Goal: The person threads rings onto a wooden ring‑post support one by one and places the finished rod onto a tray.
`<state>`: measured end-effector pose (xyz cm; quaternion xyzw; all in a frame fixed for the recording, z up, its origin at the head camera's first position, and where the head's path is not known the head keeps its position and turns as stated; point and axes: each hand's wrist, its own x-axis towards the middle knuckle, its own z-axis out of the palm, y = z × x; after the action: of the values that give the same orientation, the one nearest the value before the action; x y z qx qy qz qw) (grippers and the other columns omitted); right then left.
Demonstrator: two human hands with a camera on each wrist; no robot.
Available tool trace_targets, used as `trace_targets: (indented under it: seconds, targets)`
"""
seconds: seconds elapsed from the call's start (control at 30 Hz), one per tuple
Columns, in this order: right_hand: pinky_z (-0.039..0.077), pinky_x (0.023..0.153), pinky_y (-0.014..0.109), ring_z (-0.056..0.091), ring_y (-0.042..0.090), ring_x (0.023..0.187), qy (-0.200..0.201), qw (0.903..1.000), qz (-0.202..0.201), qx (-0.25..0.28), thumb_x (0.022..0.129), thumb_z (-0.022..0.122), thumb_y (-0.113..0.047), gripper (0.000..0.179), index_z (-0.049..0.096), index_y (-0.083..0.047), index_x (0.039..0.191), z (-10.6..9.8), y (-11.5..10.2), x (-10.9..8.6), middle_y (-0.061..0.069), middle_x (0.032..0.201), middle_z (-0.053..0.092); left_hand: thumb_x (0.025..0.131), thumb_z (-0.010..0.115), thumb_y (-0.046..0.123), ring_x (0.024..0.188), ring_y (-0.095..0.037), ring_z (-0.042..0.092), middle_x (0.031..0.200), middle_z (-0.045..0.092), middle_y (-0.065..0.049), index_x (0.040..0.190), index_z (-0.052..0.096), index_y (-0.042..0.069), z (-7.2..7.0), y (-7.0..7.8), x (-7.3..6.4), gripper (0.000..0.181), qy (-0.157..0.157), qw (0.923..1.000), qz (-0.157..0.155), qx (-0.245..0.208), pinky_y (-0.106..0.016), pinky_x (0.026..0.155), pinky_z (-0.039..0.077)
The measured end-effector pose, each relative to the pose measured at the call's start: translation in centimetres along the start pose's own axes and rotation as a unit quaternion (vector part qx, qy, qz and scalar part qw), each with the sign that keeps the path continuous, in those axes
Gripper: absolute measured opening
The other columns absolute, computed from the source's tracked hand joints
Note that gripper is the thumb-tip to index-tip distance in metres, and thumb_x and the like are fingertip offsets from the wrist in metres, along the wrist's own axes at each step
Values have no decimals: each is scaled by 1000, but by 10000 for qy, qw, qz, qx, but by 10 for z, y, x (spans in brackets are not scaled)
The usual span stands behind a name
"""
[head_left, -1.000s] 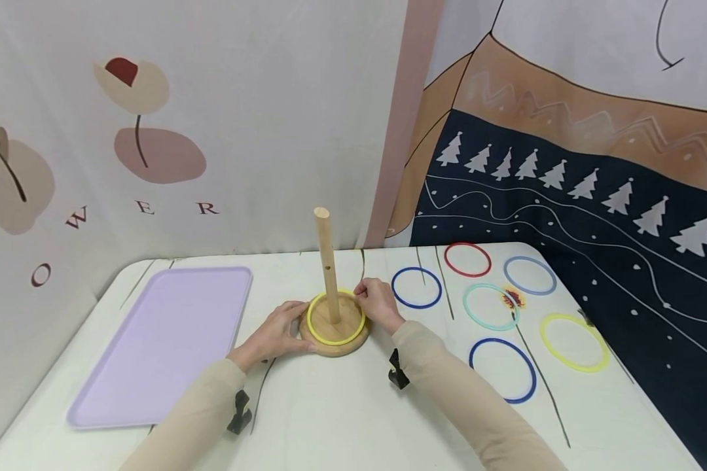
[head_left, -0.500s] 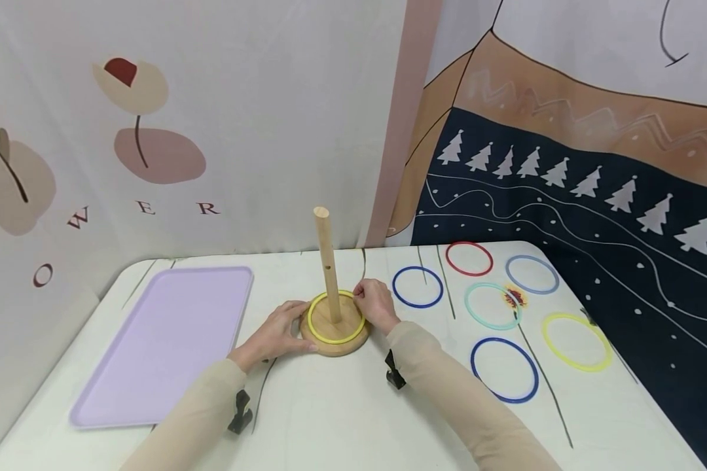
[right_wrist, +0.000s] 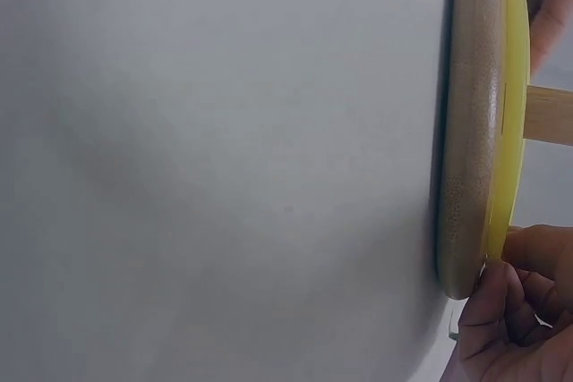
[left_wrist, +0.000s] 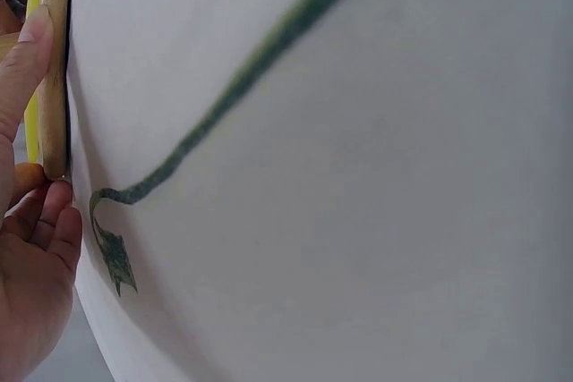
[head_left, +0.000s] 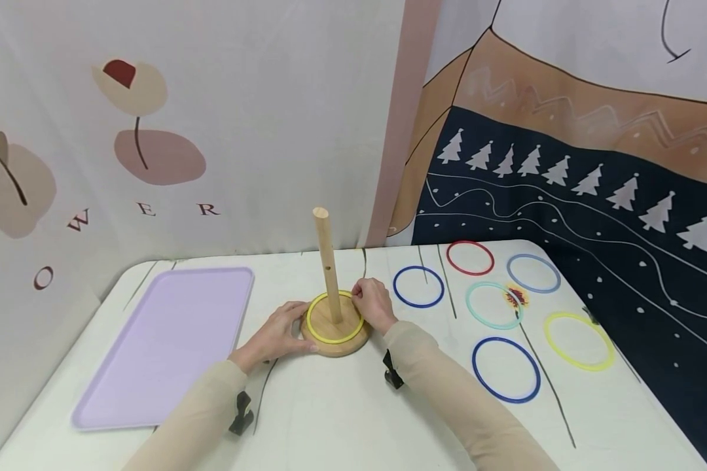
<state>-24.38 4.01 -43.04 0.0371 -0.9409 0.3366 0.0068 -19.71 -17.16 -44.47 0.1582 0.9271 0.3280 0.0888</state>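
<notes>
Left hand (head_left: 278,330) grips the round, smooth wooden base (head_left: 349,320); right hand (head_left: 374,304) pinches a thin yellow ring (right_wrist: 513,118) around its peg (head_left: 330,278).

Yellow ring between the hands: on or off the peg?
On: the head view shows the yellow ring encircling the peg down at its wooden base.
</notes>
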Motion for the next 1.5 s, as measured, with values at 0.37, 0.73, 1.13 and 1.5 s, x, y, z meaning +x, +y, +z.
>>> trace_targets:
  seconds: [0.37, 0.73, 1.13, 1.5]
  targets:
    - [49, 65, 23, 54, 14, 74, 141, 9989, -40, 454, 84, 68, -5, 5, 68, -3, 89, -6, 10, -1, 6, 82, 62, 68, 82, 41, 129, -38, 39, 140, 43, -18, 139, 41, -1, 3, -1, 0, 92, 91, 9997, 214, 68, -55, 108, 32]
    - [48, 66, 26, 58, 18, 76, 872, 9913, 61, 982, 83, 67, -4, 12, 70, 0, 95, -39, 39, 13, 11, 84, 66, 68, 82, 42, 131, -40, 36, 141, 41, -20, 139, 41, -2, -5, -3, 4, 93, 104, 9997, 209, 68, -55, 109, 31]
    - [49, 73, 35, 57, 27, 86, 1517, 9798, 835, 1002, 85, 65, -2, 22, 67, 4, 106, -77, 89, 18, 18, 94, 65, 67, 82, 42, 128, -39, 40, 138, 44, -20, 137, 43, -4, 3, -5, 1, 93, 206, 9990, 391, 64, -55, 107, 34]
    - [48, 87, 43, 55, 34, 102, 1335, 9838, 1101, 458, 83, 63, 4, 32, 62, 8, 115, -93, 115, 15, 25, 108, 59, 67, 83, 42, 129, -40, 38, 139, 42, -20, 138, 42, -3, 4, -4, 0, 93, 155, 9995, 270, -32, -55, 107, 33]
